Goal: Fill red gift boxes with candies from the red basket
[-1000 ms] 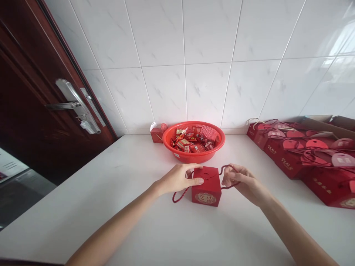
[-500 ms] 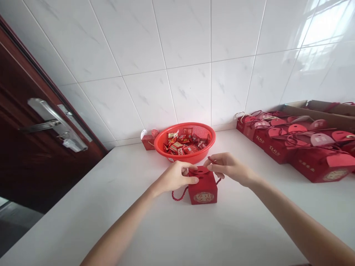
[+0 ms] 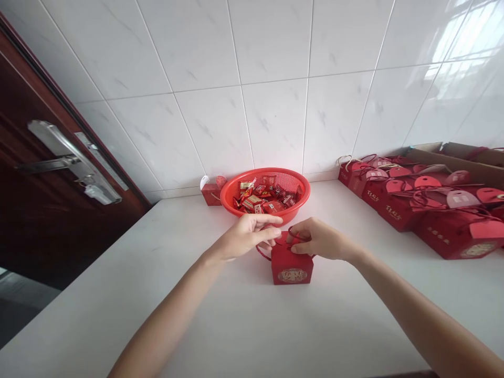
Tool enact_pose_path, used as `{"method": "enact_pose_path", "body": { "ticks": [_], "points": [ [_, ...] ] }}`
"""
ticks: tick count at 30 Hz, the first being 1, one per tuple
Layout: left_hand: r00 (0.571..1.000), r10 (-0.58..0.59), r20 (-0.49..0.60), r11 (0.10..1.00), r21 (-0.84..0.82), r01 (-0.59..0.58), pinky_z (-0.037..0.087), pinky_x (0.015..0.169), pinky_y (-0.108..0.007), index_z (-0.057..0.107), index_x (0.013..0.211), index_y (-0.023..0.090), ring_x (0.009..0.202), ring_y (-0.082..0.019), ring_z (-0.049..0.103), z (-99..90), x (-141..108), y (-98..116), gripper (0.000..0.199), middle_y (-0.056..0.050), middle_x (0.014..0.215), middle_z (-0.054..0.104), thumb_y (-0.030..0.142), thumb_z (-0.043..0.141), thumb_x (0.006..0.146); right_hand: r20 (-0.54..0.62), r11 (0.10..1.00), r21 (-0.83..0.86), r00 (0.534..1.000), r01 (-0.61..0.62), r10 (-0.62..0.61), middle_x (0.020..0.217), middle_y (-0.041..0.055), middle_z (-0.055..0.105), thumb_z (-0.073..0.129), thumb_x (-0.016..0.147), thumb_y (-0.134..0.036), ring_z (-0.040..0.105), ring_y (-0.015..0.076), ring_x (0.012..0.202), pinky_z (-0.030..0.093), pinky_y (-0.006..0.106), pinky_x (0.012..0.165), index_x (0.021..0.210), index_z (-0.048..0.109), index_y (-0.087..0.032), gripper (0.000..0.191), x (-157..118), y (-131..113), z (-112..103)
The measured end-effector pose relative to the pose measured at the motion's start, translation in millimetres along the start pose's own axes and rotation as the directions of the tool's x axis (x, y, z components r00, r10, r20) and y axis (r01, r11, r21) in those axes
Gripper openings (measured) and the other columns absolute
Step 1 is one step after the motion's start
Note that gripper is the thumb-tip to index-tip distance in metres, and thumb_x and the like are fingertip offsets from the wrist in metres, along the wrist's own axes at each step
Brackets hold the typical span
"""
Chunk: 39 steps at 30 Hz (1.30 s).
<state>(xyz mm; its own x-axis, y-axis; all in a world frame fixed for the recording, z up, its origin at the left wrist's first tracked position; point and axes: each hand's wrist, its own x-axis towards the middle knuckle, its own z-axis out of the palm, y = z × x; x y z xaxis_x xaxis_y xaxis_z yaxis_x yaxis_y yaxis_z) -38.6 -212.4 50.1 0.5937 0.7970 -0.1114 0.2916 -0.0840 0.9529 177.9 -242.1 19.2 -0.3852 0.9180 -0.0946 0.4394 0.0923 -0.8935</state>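
A small red gift box with a gold round emblem stands upright on the white table, its top tabs drawn together. My right hand pinches the top from the right, thumb on the front face, a bit of the twisted cord by its fingers. At the upper left of the box is my left hand, thumb and fingers bent around the red twisted cord, which hangs in a loop beside the box. Fingers partly hide the tabs and the cord's ends.
Behind the box sits a red plastic basket of wrapped sweets. A small red box stands to its left. Rows of red gift boxes and cardboard cartons fill the right, against a tiled wall. A door is left.
My left hand has left the box's front top edge and risen to the cord. My right hand has moved left and down onto the box top. The cord's left loop is drawn up.
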Motion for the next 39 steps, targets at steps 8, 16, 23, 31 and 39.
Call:
{"method": "enact_pose_path", "body": {
  "ticks": [8,16,23,31,39],
  "points": [
    [0.988,0.116,0.105,0.993,-0.040,-0.112,0.047,0.111,-0.044,0.050,0.145,0.031,0.141,-0.028,0.046,8.4,-12.3,10.6,0.061,-0.003,0.148,0.054,0.018,0.057,0.086,-0.159,0.987,-0.049,0.974,0.155,-0.161,0.055,-0.0042,0.048,0.060,0.077,-0.025,0.040,0.0088,0.050,0.029,0.022,0.044,0.062,0.053,-0.019,0.018,0.5,-14.9,3.8],
    [0.986,0.146,0.074,0.989,-0.023,-0.145,0.039,0.119,-0.039,0.026,0.158,0.030,0.150,-0.024,0.032,28.8,-6.8,10.2,0.080,-0.001,0.164,0.029,0.011,0.048,0.084,-0.327,0.990,-0.005,0.935,0.143,-0.137,0.061,0.0011,0.059,0.066,0.081,-0.037,0.056,0.0147,0.059,0.041,0.026,0.051,0.064,0.059,-0.018,0.026,-1.3,-27.6,6.5],
    [0.937,0.339,-0.085,0.906,0.298,-0.301,0.050,0.103,-0.044,0.028,0.155,0.025,0.125,-0.028,0.057,48.9,8.8,3.6,0.075,-0.012,0.143,0.054,0.022,0.062,0.087,-0.521,0.993,-0.021,0.847,0.116,-0.110,0.058,-0.0022,0.050,0.063,0.080,-0.035,0.046,0.0109,0.055,0.034,0.025,0.050,0.058,0.042,-0.021,0.034,-9.2,-25.1,1.1],
    [0.907,0.388,-0.161,0.766,0.604,-0.220,0.052,0.093,-0.045,0.068,0.108,0.021,0.106,-0.028,0.054,59.6,33.7,-26.0,0.028,-0.009,0.101,0.056,0.035,0.069,0.084,-0.532,0.977,0.162,0.846,0.138,-0.031,0.060,-0.0002,0.059,0.068,0.075,-0.037,0.055,0.0136,0.058,0.038,0.024,0.050,0.059,0.046,-0.020,0.032,-19.2,-17.1,-2.2],
    [0.909,0.398,-0.126,0.879,0.335,-0.338,0.042,0.108,-0.050,0.052,0.134,0.023,0.129,-0.031,0.046,75.2,38.2,-55.9,0.052,-0.013,0.135,0.053,0.051,0.057,0.092,-0.562,0.901,0.378,0.826,0.214,0.040,0.066,0.0025,0.069,0.069,0.074,-0.039,0.065,0.0150,0.067,0.052,0.028,0.069,0.067,0.056,-0.019,0.025,-25.2,-8.6,-6.1]
  ]
}}
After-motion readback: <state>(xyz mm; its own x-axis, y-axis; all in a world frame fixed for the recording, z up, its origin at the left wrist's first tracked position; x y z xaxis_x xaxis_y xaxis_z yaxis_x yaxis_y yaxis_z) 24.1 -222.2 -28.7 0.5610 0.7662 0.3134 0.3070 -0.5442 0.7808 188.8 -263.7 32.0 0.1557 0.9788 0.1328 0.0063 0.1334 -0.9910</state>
